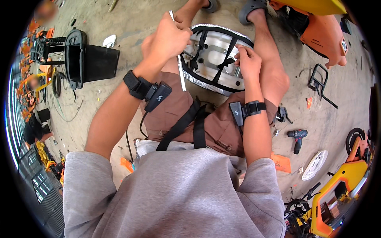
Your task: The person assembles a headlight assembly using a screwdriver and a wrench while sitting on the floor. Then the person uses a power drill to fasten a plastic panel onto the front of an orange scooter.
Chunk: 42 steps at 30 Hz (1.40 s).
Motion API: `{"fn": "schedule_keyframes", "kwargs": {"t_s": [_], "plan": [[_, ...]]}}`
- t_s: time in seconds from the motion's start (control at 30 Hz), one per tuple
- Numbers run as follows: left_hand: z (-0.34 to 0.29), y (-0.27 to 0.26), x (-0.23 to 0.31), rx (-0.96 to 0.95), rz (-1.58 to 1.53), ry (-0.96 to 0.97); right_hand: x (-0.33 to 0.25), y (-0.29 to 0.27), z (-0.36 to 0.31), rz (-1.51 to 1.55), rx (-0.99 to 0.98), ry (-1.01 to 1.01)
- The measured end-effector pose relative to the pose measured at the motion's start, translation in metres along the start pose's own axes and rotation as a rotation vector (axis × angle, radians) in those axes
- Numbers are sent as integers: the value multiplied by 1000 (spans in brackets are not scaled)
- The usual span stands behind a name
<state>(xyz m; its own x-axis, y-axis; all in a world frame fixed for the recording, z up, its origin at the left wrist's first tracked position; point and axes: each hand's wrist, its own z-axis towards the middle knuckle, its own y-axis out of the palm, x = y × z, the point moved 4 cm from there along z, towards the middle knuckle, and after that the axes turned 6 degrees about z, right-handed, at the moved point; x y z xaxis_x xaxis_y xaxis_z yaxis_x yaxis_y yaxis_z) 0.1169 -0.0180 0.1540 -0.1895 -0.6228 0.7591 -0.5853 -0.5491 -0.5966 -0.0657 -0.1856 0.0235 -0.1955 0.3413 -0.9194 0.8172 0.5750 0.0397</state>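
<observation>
Between my knees lies an upturned vehicle seat (214,51) with a pale base, black crossed straps and a shiny silver quilted cover around its edge. My left hand (170,37) is closed around a long, thin silver-white strip (182,75), at the seat's left end. One end of the strip sticks up above the fist, and the other hangs down beside the seat over my thigh. At the seat's right side, my right hand (249,63) has its fingers curled in over the base. What those fingers hold, if anything, is hidden.
A black plastic bin-like part (97,61) lies on the left. To the right are a bent black tube frame (317,81), a cordless drill (297,139) and a white oval panel (314,164). Orange bodywork (323,35) stands at the far right, with a yellow-orange vehicle (345,174) nearer.
</observation>
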Motion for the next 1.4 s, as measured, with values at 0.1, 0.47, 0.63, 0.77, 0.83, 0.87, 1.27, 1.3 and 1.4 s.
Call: {"fn": "schedule_keyframes", "kwargs": {"t_s": [0.1,0.47,0.63,0.77,0.83,0.87,1.27,1.3,1.4], "plan": [[11,4,-2,14,266,271,1,-1,2,-2,5,-1],[-11,2,3,75,79,118,1,-10,-4,-12,58,6],[-29,-11,-25,94,87,107,2,-7,0,-21,35,6],[-44,-12,-45,187,-7,149,4,-3,0,-18,8,3],[-60,-7,-41,222,-110,105,4,-3,1,-14,5,-4],[-70,-2,-28,194,-188,35,4,-4,1,-9,8,-5],[-91,8,-37,30,63,278,0,0,-2,-30,5,-6],[-88,9,-29,-2,109,303,3,-1,1,-34,5,0],[-80,16,-13,-118,162,341,5,0,2,-35,-6,-7]]}}
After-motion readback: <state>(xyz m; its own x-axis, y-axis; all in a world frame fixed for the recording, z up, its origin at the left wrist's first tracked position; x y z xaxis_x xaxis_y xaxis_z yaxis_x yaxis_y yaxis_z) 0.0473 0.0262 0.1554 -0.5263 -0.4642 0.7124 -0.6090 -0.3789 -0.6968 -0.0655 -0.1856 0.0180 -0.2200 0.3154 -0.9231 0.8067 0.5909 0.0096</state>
